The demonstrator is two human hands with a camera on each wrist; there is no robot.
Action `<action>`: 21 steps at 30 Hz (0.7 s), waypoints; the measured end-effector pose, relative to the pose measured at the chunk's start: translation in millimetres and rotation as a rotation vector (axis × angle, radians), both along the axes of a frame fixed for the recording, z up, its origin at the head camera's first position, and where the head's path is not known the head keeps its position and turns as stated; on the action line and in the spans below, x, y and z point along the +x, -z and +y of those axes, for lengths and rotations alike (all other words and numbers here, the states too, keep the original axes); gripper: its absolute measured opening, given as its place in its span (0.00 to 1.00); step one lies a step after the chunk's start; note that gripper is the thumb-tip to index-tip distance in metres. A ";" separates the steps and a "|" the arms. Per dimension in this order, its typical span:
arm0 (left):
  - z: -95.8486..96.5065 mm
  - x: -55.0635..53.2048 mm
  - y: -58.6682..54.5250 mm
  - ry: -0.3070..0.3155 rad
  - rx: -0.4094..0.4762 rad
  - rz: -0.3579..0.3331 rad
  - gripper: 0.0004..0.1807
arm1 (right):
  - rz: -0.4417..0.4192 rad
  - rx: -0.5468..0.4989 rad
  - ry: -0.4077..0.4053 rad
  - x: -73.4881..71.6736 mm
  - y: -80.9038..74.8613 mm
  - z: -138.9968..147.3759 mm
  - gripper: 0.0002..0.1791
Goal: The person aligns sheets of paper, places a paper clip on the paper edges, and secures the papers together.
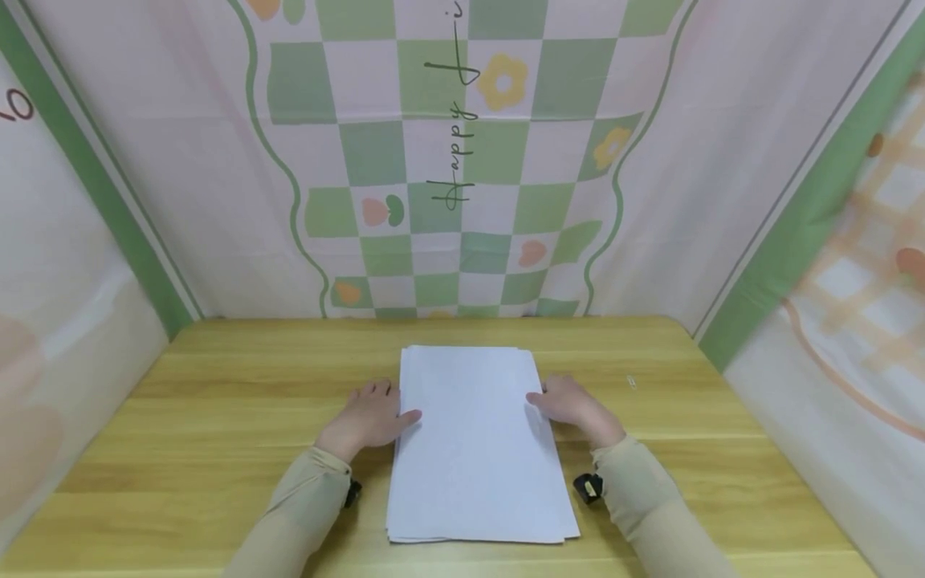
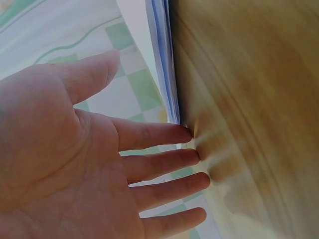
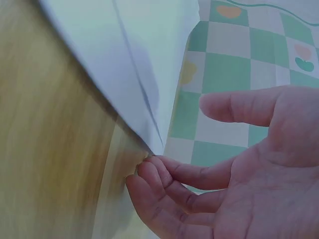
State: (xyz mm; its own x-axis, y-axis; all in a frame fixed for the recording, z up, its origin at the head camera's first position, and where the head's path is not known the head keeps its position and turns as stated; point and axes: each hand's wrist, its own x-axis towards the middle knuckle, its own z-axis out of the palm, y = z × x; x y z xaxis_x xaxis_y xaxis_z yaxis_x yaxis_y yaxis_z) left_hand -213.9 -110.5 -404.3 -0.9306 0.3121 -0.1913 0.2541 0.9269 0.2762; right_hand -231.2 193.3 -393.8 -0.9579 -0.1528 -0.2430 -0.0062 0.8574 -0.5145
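Note:
A stack of white paper (image 1: 473,449) lies lengthwise on the table, its sheets slightly uneven at the edges. My left hand (image 1: 372,416) is at the stack's left edge, thumb reaching over the top sheet. The left wrist view shows the fingers (image 2: 162,164) straight and spread, tips on the table, index tip right at the layered paper edge (image 2: 162,59). At the right edge is my right hand (image 1: 571,399). In the right wrist view its fingers (image 3: 159,199) bend loosely with their tips by the paper's edge, while the thumb (image 3: 239,106) stands apart from them.
The wooden table (image 1: 217,449) has rounded far corners. A small pale clip-like object (image 1: 632,382) lies right of the stack. Behind the table hangs a green-and-white checked curtain (image 1: 433,152), with more cloth at both sides. Dark wrist devices (image 1: 588,486) sit under the sleeves.

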 end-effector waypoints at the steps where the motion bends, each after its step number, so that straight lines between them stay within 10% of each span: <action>1: 0.4 0.2 -0.4 0.002 0.001 -0.001 0.37 | 0.000 -0.004 0.004 0.2 0.3 0.0 0.19; 21: 4.5 1.1 2.5 -0.024 0.004 -0.012 0.39 | -0.082 -0.086 0.020 -2.2 1.2 3.4 0.13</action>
